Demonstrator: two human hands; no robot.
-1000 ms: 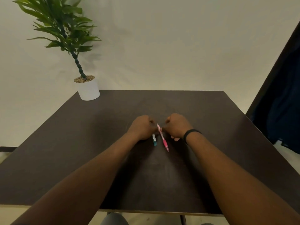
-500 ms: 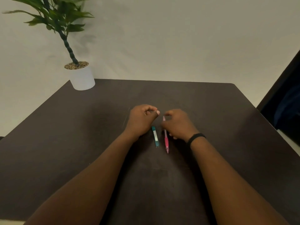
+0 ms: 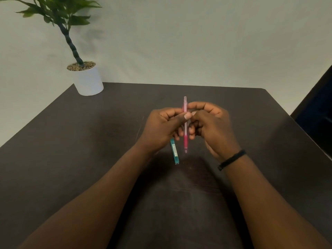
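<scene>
A pink pen point(image 3: 185, 141) is held above the dark table point(image 3: 89, 150), its length running away from me and its tip toward me. My left hand point(image 3: 161, 126) pinches its middle between thumb and fingers. My right hand point(image 3: 210, 123), with a black band on the wrist, grips the same pen from the other side, fingers curled round it. A small teal tube point(image 3: 174, 151) with a white label lies flat on the table just below my left hand; its far end is hidden by that hand.
A white pot point(image 3: 89, 79) with a green plant stands at the table's far left corner. A pale wall is behind the table. A dark panel point(image 3: 318, 112) rises off the right edge.
The pink pen lay on the table under my right hand; both hands now hold it lifted off the surface. The teal tube stays on the table.
</scene>
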